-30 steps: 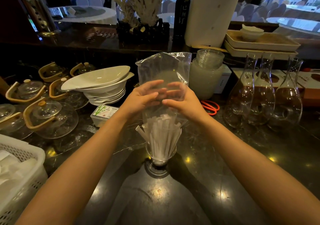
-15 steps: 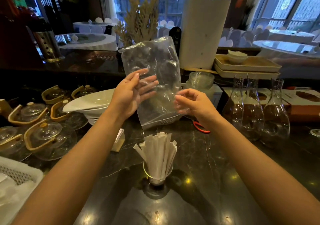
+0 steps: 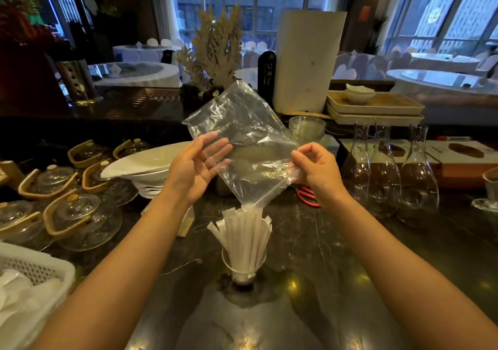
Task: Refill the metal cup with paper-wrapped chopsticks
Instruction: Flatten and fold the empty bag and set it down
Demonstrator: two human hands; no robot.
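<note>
Single head-worn wide-angle view, facing forward and down (close on forearms), counter (image 3: 350,255) near, dining room beyond

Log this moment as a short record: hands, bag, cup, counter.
left hand: open, palm against the plastic bag
right hand: pinching the bag's lower edge
bag: clear, looks empty, held tilted above the cup
metal cup: upright on the dark counter, filled with paper-wrapped chopsticks fanning out
behind right hand: red scissors

Left hand (image 3: 198,170) spread, right hand (image 3: 318,172) pinched
</note>
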